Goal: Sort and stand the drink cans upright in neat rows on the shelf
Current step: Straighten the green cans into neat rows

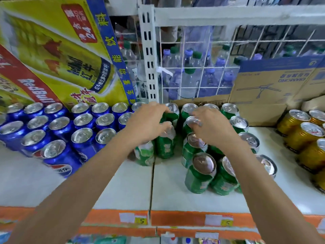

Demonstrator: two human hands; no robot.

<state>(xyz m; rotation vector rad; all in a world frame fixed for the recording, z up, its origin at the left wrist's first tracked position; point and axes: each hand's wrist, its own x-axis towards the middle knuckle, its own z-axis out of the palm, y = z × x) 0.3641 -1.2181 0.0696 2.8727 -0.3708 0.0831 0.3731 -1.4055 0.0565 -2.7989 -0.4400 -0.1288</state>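
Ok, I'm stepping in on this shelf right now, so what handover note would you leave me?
Left hand: fingers curled round a green can near the back of the shelf.
Right hand: fingertips on the top of a second green can; whether it grips is unclear.
Done, by the look of it: blue cans upright in rows on the left, gold cans on the right.
Left: the other green cans stand mid-shelf in uneven rows with a gap between; they probably need closing up and squaring.
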